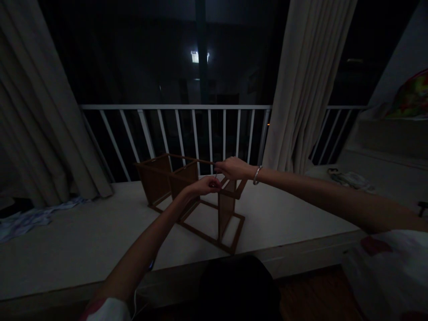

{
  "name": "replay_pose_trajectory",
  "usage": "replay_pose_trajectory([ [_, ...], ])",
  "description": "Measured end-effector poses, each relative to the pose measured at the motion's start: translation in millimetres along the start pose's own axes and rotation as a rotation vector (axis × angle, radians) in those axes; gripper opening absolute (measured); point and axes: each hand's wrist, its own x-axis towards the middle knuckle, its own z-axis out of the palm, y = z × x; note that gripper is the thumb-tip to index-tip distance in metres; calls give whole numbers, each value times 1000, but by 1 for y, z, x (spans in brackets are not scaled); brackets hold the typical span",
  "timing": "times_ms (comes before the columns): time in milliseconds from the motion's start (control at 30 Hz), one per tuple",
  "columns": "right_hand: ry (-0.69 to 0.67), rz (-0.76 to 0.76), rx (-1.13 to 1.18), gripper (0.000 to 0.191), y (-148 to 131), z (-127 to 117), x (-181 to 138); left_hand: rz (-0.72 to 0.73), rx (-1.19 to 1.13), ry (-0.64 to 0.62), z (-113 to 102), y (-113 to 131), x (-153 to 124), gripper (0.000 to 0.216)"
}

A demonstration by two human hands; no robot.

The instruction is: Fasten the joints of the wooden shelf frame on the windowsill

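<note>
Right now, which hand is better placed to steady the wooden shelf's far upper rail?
Probably the right hand: it is at the far upper rail, while the left hand is lower, on the near side.

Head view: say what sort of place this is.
Probably someone's home, beside a window: a long curtain hangs by a white railing, and a wooden rack rests on a pale ledge.
</note>
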Motion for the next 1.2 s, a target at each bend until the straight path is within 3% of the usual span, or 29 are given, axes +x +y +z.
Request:
replay_pose_trajectory([
  [100, 59, 65, 18, 45, 7, -12, 4, -35, -23, -6, -1, 2, -2, 24],
  [333, -367, 23, 79, 31, 19, 1, -6, -64, -151, 13, -3, -1, -3, 22],
  [500, -539, -2, 17, 32, 20, 10, -5, -113, -265, 1, -5, -2, 0, 22],
  [733, -492, -78, 12, 33, 0, 6, 10, -111, -254, -12, -8, 3, 0, 29],
  [933, -613, -199, 79, 24, -3, 7, 18, -94, -274, -15, -9, 3, -1, 18],
  [1200, -383, -315, -133, 34, -10, 12, 11, -88, -289, -9, -6, 0, 4, 18],
])
